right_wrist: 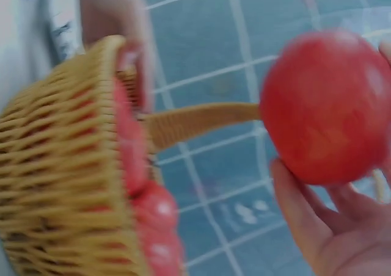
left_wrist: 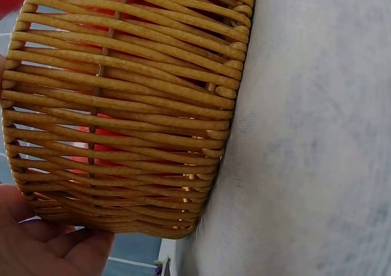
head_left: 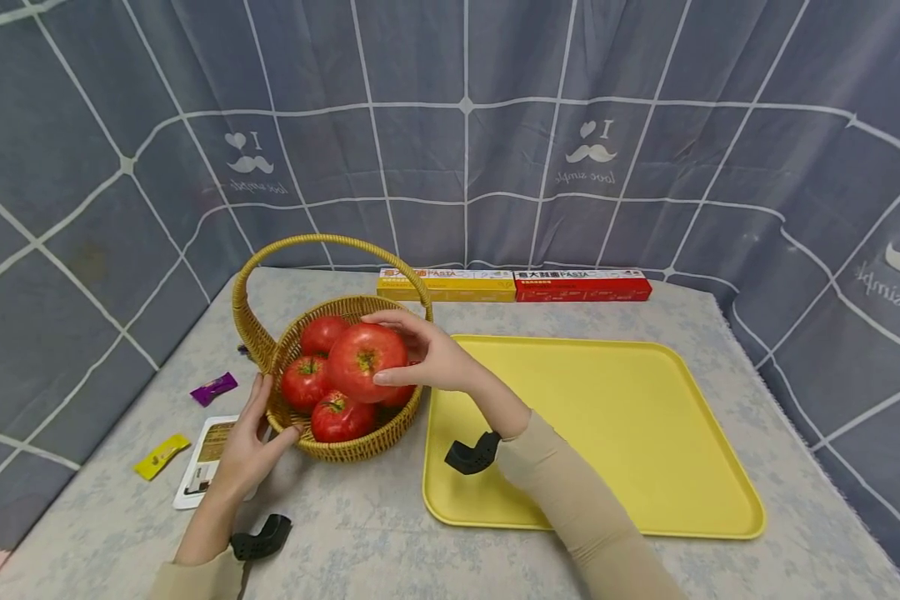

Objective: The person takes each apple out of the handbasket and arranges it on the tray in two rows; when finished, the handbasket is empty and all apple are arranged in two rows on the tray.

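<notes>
Above wicker basket (head_left: 345,442), right hand (head_left: 427,354) grips large red tomato (head_left: 366,360), fingers curled round it, tomato lifted clear of the others. Three more tomatoes (head_left: 305,381) lie inside basket. Left hand (head_left: 246,446) rests against basket's left wall, fingers relaxed, thumb on rim. Yellow tray (head_left: 630,433) just right of basket. Two pasta boxes (head_left: 513,285) behind basket, snack packets (head_left: 212,388) to its left.

Counted: five tomatoes, namely one large tomato (head_left: 366,361) held above the rest and four tomatoes (head_left: 305,382) in the basket, one of them only partly visible. One wicker basket (head_left: 360,448). One yellow tray (head_left: 645,433). Two pasta boxes (head_left: 450,285). Two small wrapped sachets (head_left: 213,388). One printed card (head_left: 202,467). Two hands (head_left: 251,446).
</notes>
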Available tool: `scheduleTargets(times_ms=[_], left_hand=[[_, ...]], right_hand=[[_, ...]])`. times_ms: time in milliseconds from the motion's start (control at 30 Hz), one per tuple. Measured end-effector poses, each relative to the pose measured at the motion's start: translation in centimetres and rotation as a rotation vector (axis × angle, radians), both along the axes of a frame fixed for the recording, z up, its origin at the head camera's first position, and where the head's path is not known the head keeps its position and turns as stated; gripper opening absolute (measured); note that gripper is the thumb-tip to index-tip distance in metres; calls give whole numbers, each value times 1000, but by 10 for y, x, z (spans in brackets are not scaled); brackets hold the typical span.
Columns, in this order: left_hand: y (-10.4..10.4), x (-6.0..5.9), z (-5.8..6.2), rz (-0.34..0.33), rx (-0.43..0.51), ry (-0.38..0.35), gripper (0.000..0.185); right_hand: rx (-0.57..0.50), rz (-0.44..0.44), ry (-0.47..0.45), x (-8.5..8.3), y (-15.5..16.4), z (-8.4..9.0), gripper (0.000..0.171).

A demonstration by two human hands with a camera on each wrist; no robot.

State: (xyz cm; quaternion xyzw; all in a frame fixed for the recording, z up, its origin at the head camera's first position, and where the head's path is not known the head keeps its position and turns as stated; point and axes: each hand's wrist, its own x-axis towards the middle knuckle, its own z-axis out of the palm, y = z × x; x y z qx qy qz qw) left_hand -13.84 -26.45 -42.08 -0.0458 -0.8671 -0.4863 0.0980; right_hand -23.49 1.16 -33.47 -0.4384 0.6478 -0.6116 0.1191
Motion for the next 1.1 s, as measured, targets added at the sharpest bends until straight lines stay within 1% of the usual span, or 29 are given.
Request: scheduleTargets(times_ms=[100,167,200,300,400,500,600,667,767,867,933,967,1033,1100], left_hand=[[1,0,-1,-2,-3,3,86],[1,0,0,0,-9,3,86],[1,0,0,1,-12,2,86],[2,0,0,1,-14,1,86],[2,1,1,2,-14,-11,86],[2,1,3,0,-10,-10,86],[2,2,4,-5,0,-3,85],[3,2,6,-6,4,0,84],[4,2,7,0,0,-3,84],[4,1,7,9,-10,-12,83],[4,1,6,11,-17,-17,83],[4,1,6,11,-20,-20,84],[4,1,6,12,-26,-24,84],[4,1,5,13,-30,-26,84]], right_hand=[[-15,82,21,0,24,5,67],[-23,117,43,-2,39,6,73],[-33,135,44,-3,47,5,73],[-80,181,11,-9,68,2,65],[-130,185,-49,-17,86,-4,57],[-171,123,-101,-26,101,-12,55],[-207,50,-194,-36,110,-22,56],[-225,6,-274,-43,115,-31,57],[-224,-84,-385,-54,118,-47,62],[-177,-174,-468,-62,120,-64,61],[-126,-226,-495,-66,119,-73,60],[-103,-245,-503,-68,119,-77,57],[-51,-287,-504,-70,117,-82,56],[-1,-344,-481,-73,116,-86,57]])
